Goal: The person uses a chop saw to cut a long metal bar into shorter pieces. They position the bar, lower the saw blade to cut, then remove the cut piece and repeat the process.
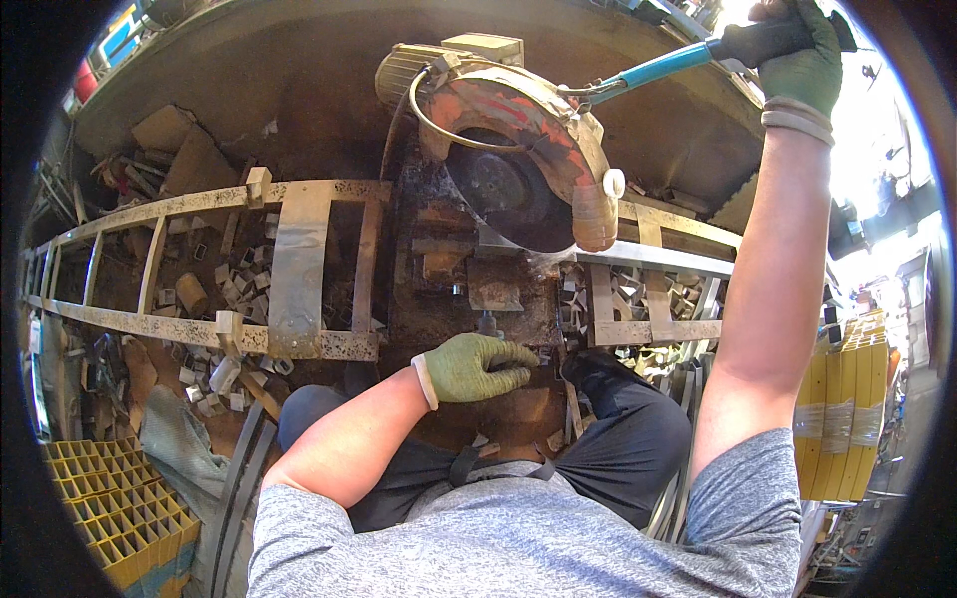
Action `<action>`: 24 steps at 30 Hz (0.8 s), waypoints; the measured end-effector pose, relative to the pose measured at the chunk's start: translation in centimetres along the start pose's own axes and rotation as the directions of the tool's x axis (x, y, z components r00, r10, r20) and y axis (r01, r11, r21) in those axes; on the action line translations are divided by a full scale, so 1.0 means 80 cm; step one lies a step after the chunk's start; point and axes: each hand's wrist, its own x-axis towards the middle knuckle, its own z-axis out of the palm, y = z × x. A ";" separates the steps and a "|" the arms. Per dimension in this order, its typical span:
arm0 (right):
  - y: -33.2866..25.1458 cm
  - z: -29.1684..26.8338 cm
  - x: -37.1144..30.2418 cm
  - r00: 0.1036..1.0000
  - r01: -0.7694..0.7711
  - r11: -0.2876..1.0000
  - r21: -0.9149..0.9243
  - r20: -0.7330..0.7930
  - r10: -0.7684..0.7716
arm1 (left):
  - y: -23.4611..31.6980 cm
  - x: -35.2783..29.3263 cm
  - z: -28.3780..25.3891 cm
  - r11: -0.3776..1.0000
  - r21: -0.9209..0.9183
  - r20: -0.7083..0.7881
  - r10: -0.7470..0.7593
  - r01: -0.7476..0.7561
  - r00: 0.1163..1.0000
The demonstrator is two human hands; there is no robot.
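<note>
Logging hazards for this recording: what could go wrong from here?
The left hand is on the near side of the chop saw blade; reaching forward while it spins could snag the glove. The right hand grips the saw handle; a slip might let the blade drop.

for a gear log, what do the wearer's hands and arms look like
The left hand and right hand wear dull green gloves with pale cuffs at the wrists. The forearms are bare up to the short sleeves of a mottled grey shirt. No clear markings show on the gloves or sleeves.
</note>
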 end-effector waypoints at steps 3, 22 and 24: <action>-0.014 -0.003 -0.005 0.995 0.091 0.973 -0.210 -0.018 -0.097 | 0.001 0.001 0.000 0.999 0.031 -0.006 0.015 -0.015 1.000; 0.003 -0.027 -0.033 0.951 -0.241 0.808 0.537 -0.035 0.307 | -0.001 0.002 0.003 0.998 0.056 -0.015 0.006 -0.005 1.000; 0.013 -0.031 -0.040 0.911 -0.299 0.625 0.721 0.020 0.413 | 0.000 0.002 0.003 0.999 0.037 -0.012 0.009 -0.009 1.000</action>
